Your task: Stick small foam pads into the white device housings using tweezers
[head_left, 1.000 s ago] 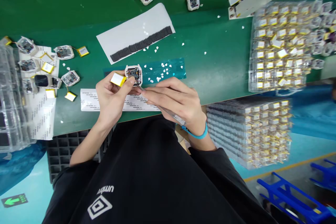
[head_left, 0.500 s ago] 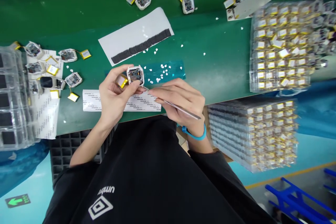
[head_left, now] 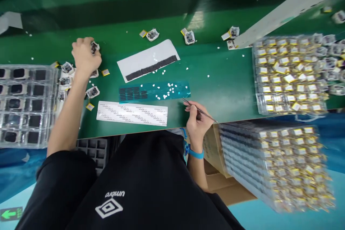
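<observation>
My left hand [head_left: 85, 57] is at the far left of the table, fingers curled round a white watch case [head_left: 94, 47] whose circuit board shows. Its battery is hidden by the hand. Just below lie several similar watch cases, such as one open case [head_left: 93, 92] wired to a yellow-edged battery [head_left: 90, 106]. Near the front edge, my right hand [head_left: 198, 120] is closed on thin metal tweezers [head_left: 211, 118], their tips pointing left. Left of those tips is a blue-green film strip [head_left: 151, 95] with black strips and scattered small white pieces.
A white sheet [head_left: 145, 57] carries a row of black strips. A printed white liner [head_left: 132, 113] lies along the front edge. Clear trays stand left [head_left: 27, 106] and right [head_left: 289, 75], with stacked trays [head_left: 275, 165] below. A white beam [head_left: 285, 10] slants across the upper right.
My left hand has moved from the middle to the far left with the watch case. My right hand, still with the tweezers, has drawn away to the right. The camera view has shifted.
</observation>
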`<state>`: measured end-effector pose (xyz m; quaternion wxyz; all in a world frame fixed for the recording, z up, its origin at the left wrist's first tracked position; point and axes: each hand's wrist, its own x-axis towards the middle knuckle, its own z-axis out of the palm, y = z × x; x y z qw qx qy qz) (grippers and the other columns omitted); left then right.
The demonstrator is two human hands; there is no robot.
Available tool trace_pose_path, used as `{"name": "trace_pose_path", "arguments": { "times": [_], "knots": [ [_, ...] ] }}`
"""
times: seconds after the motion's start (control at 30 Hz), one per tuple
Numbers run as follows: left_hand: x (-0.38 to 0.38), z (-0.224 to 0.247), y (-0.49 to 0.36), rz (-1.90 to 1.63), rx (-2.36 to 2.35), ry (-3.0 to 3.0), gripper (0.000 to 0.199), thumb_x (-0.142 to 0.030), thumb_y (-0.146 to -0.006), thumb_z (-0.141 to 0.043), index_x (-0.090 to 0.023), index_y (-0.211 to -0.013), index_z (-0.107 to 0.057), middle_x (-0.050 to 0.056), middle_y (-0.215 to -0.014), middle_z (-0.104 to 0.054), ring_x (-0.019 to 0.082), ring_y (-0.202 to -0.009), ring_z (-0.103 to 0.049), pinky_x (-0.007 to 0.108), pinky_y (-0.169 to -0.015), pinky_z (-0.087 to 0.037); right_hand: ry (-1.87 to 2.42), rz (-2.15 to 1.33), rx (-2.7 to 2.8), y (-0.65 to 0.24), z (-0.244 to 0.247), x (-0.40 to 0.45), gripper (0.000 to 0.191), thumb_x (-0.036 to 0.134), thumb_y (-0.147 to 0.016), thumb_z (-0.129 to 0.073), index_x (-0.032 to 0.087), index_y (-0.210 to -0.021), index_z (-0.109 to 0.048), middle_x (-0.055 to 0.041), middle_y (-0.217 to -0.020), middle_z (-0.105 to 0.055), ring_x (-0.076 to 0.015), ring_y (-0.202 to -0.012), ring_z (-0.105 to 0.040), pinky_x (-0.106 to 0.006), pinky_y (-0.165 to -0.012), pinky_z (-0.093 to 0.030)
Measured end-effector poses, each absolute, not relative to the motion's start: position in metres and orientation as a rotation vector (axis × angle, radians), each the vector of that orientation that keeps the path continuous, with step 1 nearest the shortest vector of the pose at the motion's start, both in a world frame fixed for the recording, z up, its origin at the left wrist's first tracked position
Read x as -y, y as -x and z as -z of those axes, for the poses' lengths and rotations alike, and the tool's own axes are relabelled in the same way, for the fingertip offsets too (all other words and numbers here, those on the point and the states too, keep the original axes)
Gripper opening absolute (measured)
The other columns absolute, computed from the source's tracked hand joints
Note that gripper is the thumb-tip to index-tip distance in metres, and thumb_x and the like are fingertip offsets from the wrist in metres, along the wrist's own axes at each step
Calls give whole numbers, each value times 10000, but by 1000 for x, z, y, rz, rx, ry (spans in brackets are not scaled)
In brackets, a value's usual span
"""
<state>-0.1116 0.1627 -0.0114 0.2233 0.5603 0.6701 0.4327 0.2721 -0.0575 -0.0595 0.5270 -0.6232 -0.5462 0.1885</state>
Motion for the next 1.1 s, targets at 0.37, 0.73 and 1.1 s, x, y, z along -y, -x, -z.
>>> {"name": "trace_pose_path", "arguments": {
  "times": [0.37, 0.73, 1.1],
  "knots": [
    [-248, 52, -17, -748, -1652, -1991, 334, -411, -981, -601, -245, -1237, -736, 82, -1606, -552, 345, -1522, -330, 550, -1254, -164, 1476, -293, 1502, -272, 57, 46, 226, 281, -1053, -584, 211, -1072, -797, -93, -1007, -838, -227, -892, -787, -386, -819, -645],
    [-243, 17, -19, -823, -1493, -1921, 167, -140, -706, -765, -228, -759, -633, 44, -814, -741, 299, -1022, -688, 486, -1036, -480, 1421, -275, 1454, -270, 60, 47, 263, 281, -1073, -549, 200, -1138, -791, -103, -1030, -839, -217, -902, -805, -380, -824, -672],
    [-56, -16, -13, -1178, -1174, -1282, 249, -424, -842, -787, -211, -962, -734, 24, -748, -719, 144, -418, -633, 289, -432, -542, 1257, -395, 1546, -224, 16, 33, 340, 226, -1113, -405, 193, -1260, -710, 34, -733, -714, -86, -516, -575, -225, -568, -526]
  ]
}}
